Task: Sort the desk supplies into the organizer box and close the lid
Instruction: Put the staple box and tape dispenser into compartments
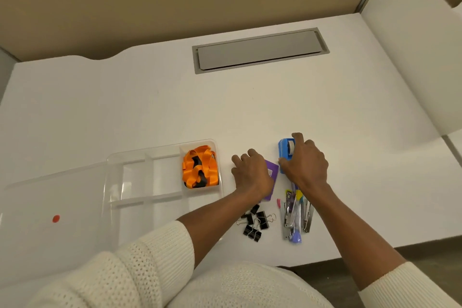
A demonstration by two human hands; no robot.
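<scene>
- White desk (250, 107), seen from above; grey cable hatch (260, 50) at 12 o'clock, flap closed.
- Clear organizer box (165, 172) at 9 o'clock from the hands, divided into compartments; its clear lid (50, 207) is swung open to the left, lying flat, with an orange dot sticker (56, 218) on it.
- Orange-and-black lanyard (200, 167) bunched in the far right compartment of the box, the one nearest the hands. Other compartments look bare.
- Left hand (250, 172) palm down on the desk just right of the box, fingers curled loosely, resting over a purple packet (272, 170); can't tell whether it grips the packet or only covers it.
- Right hand (306, 162) wrapped over a blue tape dispenser (285, 147), thumb on the near left side, fingers over the far top; dispenser sits on the desk at 3 o'clock from the left hand, touching or nearly touching the purple packet.
- Black binder clips (255, 222) in a loose pile at 6 o'clock from the left hand, under the left forearm, some with wire handles splayed out.
- Staplers and pens (295, 215) heaped together at 6 o'clock from the right hand, just right of the clips; exact count unclear.
- Both arms in cream knit sleeves (150, 257), pushed up the forearms.
</scene>
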